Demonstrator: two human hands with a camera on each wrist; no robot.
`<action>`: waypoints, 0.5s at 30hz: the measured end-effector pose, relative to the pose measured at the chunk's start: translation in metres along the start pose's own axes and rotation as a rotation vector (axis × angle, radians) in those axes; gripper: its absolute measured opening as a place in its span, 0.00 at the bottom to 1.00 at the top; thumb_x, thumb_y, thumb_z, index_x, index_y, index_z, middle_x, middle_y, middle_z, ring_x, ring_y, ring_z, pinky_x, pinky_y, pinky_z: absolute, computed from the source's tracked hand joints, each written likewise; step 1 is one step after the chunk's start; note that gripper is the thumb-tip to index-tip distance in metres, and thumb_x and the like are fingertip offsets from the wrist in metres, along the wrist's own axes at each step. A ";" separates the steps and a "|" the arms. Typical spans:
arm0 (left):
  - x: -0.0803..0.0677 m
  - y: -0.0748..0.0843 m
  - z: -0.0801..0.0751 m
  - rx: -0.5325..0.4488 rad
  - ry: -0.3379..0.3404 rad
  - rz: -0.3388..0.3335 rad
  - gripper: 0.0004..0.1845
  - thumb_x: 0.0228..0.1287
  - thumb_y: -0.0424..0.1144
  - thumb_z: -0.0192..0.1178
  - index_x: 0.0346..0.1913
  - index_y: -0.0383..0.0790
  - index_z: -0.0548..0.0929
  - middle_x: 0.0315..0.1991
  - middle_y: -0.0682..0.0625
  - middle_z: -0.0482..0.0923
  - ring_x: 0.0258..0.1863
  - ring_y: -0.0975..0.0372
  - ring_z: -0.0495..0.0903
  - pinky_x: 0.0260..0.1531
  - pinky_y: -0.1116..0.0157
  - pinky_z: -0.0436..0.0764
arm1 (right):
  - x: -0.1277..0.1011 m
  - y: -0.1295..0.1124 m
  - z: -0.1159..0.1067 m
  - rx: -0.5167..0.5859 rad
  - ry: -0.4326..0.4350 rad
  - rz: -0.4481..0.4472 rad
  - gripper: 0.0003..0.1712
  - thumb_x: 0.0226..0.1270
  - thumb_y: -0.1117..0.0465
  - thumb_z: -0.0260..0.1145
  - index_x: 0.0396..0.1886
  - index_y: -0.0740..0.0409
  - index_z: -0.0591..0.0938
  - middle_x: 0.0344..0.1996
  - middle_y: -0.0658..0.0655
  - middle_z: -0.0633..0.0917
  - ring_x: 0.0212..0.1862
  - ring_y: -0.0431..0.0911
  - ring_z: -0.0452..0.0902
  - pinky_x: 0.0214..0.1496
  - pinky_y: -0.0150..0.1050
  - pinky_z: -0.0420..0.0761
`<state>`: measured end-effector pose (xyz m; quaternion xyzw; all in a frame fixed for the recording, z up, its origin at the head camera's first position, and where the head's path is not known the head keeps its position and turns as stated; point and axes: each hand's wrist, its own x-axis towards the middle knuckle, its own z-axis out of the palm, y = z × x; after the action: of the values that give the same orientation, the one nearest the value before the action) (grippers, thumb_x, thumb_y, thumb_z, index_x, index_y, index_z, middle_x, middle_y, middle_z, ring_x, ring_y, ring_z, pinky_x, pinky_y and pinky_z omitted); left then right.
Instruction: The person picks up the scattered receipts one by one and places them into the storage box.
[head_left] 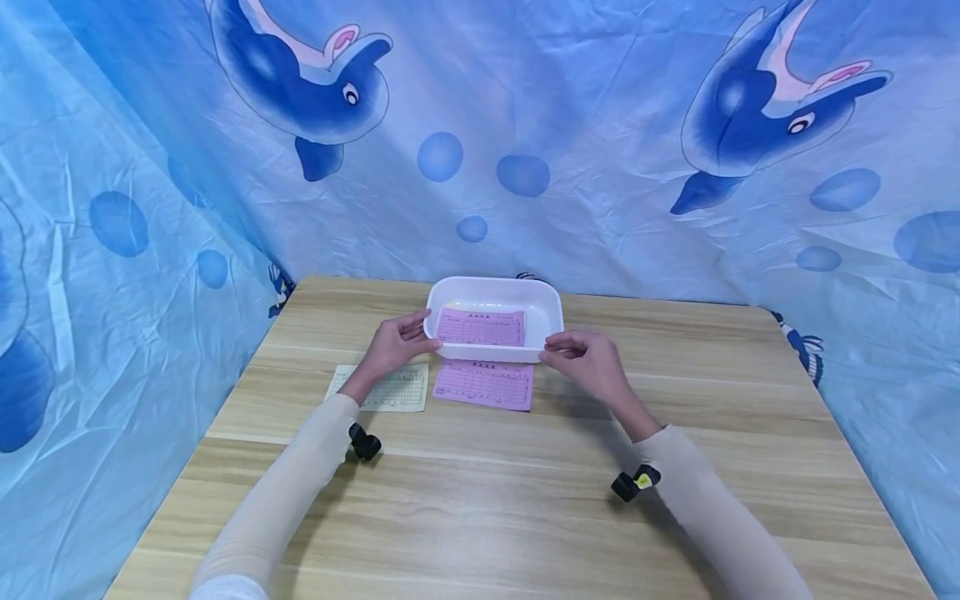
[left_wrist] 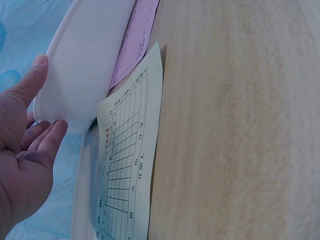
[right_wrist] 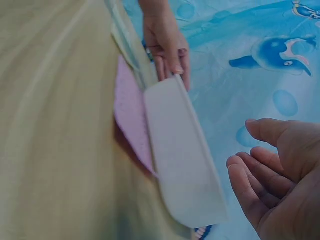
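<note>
A white plastic tray [head_left: 495, 287] is near the back of the table, with a pink printed slip [head_left: 482, 327] inside. My left hand [head_left: 395, 345] grips its left end, thumb at the rim in the left wrist view and the other fingers lower on the wall. My right hand [head_left: 588, 362] is by the right front corner; in the right wrist view its fingers are loosely bent, with a gap to the tray and nothing between them. Another pink slip [head_left: 483, 387] lies just in front of the tray. A pale yellow-green slip [left_wrist: 129, 165] lies below my left hand, partly covered by it in the head view.
The wooden table [head_left: 480, 500] stretches in front of the tray. A blue dolphin-print cloth [head_left: 600, 242] hangs behind the table and along its sides. Each wrist carries a small black camera, such as the left one [head_left: 364, 442].
</note>
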<state>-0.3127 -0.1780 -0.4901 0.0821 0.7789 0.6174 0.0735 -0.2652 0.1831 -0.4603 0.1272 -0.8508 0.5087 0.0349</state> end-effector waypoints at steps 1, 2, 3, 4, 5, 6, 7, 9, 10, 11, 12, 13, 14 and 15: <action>0.002 -0.003 -0.001 0.003 0.001 0.000 0.40 0.63 0.32 0.72 0.75 0.27 0.65 0.71 0.30 0.68 0.70 0.41 0.71 0.58 0.68 0.82 | -0.002 0.002 0.002 -0.006 -0.008 -0.001 0.14 0.61 0.58 0.79 0.44 0.60 0.90 0.40 0.58 0.91 0.38 0.46 0.87 0.37 0.30 0.88; 0.003 -0.005 -0.001 0.005 0.003 0.001 0.41 0.63 0.32 0.73 0.75 0.28 0.65 0.71 0.30 0.68 0.70 0.42 0.71 0.58 0.69 0.82 | -0.004 0.004 0.004 -0.005 -0.015 0.004 0.14 0.61 0.59 0.79 0.44 0.60 0.90 0.39 0.58 0.91 0.38 0.46 0.87 0.37 0.30 0.88; 0.004 -0.007 -0.001 0.007 0.004 0.004 0.41 0.63 0.33 0.73 0.75 0.29 0.65 0.71 0.31 0.68 0.70 0.43 0.71 0.58 0.69 0.82 | -0.005 0.007 0.005 -0.009 -0.023 0.003 0.14 0.61 0.59 0.79 0.44 0.61 0.90 0.39 0.58 0.91 0.38 0.46 0.87 0.37 0.30 0.88; 0.004 -0.008 -0.001 0.008 0.006 0.007 0.41 0.63 0.34 0.73 0.75 0.29 0.65 0.71 0.31 0.68 0.70 0.43 0.72 0.58 0.69 0.82 | -0.007 0.009 0.007 -0.009 -0.031 0.006 0.14 0.61 0.59 0.79 0.44 0.61 0.90 0.38 0.58 0.91 0.37 0.46 0.88 0.37 0.31 0.88; 0.004 -0.009 -0.001 0.009 0.009 0.011 0.41 0.62 0.35 0.74 0.75 0.30 0.65 0.71 0.32 0.69 0.70 0.43 0.72 0.58 0.69 0.82 | -0.008 0.012 0.009 -0.009 -0.036 0.011 0.14 0.61 0.60 0.79 0.45 0.62 0.90 0.38 0.58 0.91 0.38 0.47 0.88 0.37 0.31 0.88; 0.004 -0.010 -0.001 0.008 0.010 0.016 0.42 0.62 0.35 0.74 0.75 0.30 0.65 0.71 0.32 0.69 0.69 0.44 0.72 0.58 0.69 0.82 | -0.009 0.014 0.011 -0.006 -0.041 0.017 0.15 0.61 0.60 0.79 0.45 0.62 0.89 0.39 0.58 0.91 0.38 0.47 0.88 0.37 0.31 0.88; 0.004 -0.011 -0.001 0.009 0.013 0.021 0.42 0.62 0.36 0.74 0.75 0.31 0.66 0.71 0.33 0.69 0.69 0.44 0.72 0.58 0.69 0.82 | -0.010 0.017 0.013 -0.009 -0.044 0.022 0.15 0.61 0.60 0.79 0.45 0.62 0.89 0.39 0.58 0.91 0.38 0.47 0.88 0.37 0.31 0.88; 0.004 -0.010 -0.001 0.008 0.016 0.033 0.42 0.62 0.36 0.75 0.75 0.32 0.67 0.71 0.33 0.70 0.69 0.44 0.73 0.58 0.69 0.82 | -0.012 0.021 0.016 -0.017 -0.049 0.038 0.15 0.61 0.59 0.79 0.45 0.61 0.89 0.39 0.58 0.91 0.38 0.47 0.88 0.36 0.32 0.89; 0.003 -0.010 -0.001 0.010 0.017 0.038 0.41 0.61 0.37 0.75 0.75 0.32 0.67 0.70 0.33 0.70 0.69 0.44 0.73 0.57 0.69 0.83 | -0.013 0.023 0.018 -0.019 -0.050 0.046 0.15 0.61 0.59 0.79 0.45 0.60 0.89 0.40 0.57 0.91 0.38 0.47 0.88 0.35 0.33 0.89; 0.003 -0.010 -0.001 0.012 0.017 0.042 0.41 0.61 0.37 0.75 0.75 0.32 0.67 0.70 0.33 0.70 0.68 0.44 0.74 0.57 0.69 0.83 | -0.013 0.025 0.020 -0.019 -0.053 0.056 0.15 0.61 0.59 0.79 0.45 0.60 0.89 0.40 0.57 0.91 0.38 0.47 0.88 0.34 0.33 0.89; 0.003 -0.010 -0.001 0.013 0.018 0.046 0.41 0.61 0.37 0.75 0.75 0.32 0.67 0.70 0.33 0.71 0.68 0.44 0.74 0.57 0.69 0.83 | -0.013 0.028 0.022 -0.020 -0.053 0.063 0.15 0.61 0.59 0.79 0.45 0.60 0.89 0.40 0.58 0.91 0.37 0.46 0.88 0.33 0.34 0.89; 0.002 -0.010 -0.001 0.013 0.020 0.049 0.41 0.61 0.37 0.75 0.74 0.32 0.68 0.70 0.33 0.71 0.68 0.45 0.74 0.57 0.69 0.83 | -0.014 0.030 0.024 -0.020 -0.052 0.070 0.15 0.60 0.58 0.79 0.44 0.60 0.89 0.40 0.58 0.91 0.37 0.46 0.88 0.32 0.34 0.89; 0.002 -0.010 -0.001 0.013 0.020 0.050 0.41 0.61 0.37 0.75 0.74 0.32 0.68 0.70 0.33 0.71 0.68 0.45 0.75 0.57 0.69 0.83 | -0.014 0.031 0.025 -0.021 -0.050 0.078 0.15 0.60 0.58 0.79 0.44 0.60 0.89 0.40 0.58 0.91 0.36 0.46 0.88 0.31 0.35 0.89; 0.002 -0.010 -0.001 0.013 0.021 0.051 0.41 0.61 0.37 0.75 0.74 0.32 0.68 0.71 0.33 0.70 0.68 0.45 0.75 0.57 0.69 0.83 | -0.014 0.033 0.027 -0.021 -0.048 0.084 0.15 0.60 0.58 0.80 0.44 0.59 0.89 0.40 0.58 0.91 0.35 0.46 0.88 0.30 0.35 0.89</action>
<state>-0.3150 -0.1808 -0.4997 0.0960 0.7813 0.6148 0.0489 -0.2586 0.1772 -0.5044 0.1030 -0.8614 0.4974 -0.0056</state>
